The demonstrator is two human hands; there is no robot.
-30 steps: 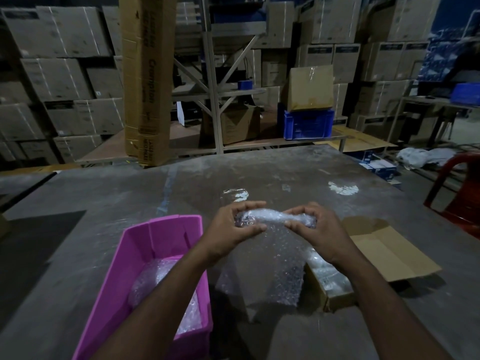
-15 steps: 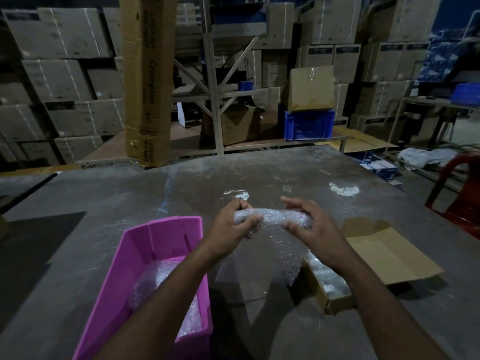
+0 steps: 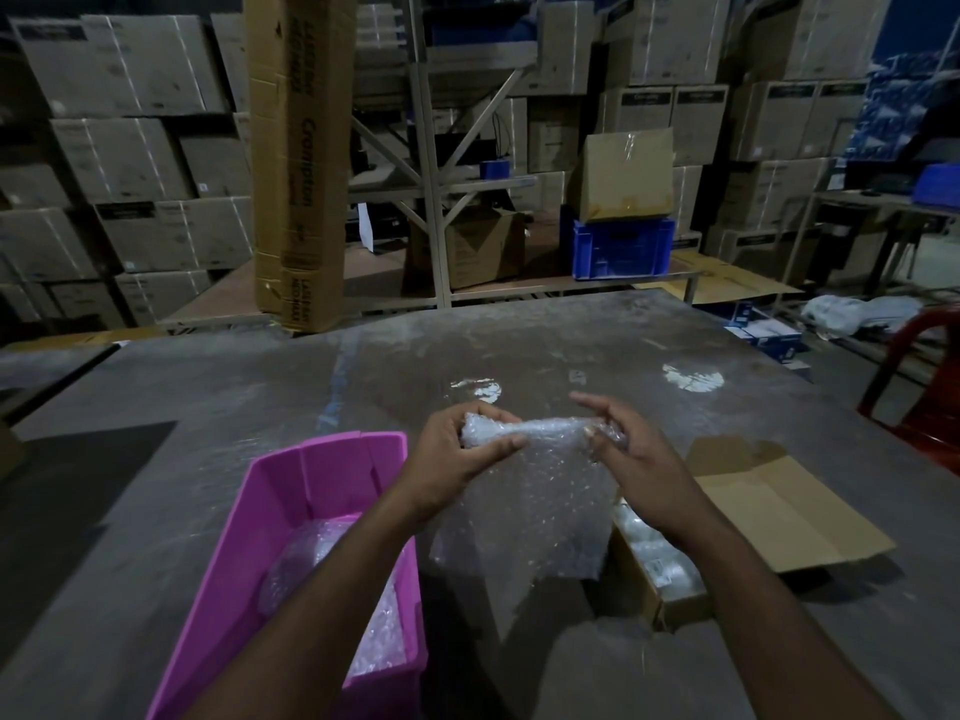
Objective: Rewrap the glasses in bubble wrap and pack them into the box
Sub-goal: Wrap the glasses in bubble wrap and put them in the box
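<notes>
Nearest, the pink bin (image 3: 332, 480) holds wrapped bundles; the cardboard box (image 3: 670, 600) sits to the right; above the table (image 3: 218, 397), the left hand (image 3: 457, 454) grips one end of the bubble-wrap roll (image 3: 540, 431); the right hand (image 3: 628, 449) pinches the other, fingers now lifted off for another turn; more sheet hangs loose than a second ago, so wrapping seems unfinished.

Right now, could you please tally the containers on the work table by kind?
Pink plastic bin: 1
Open cardboard box: 1
Total: 2
</notes>
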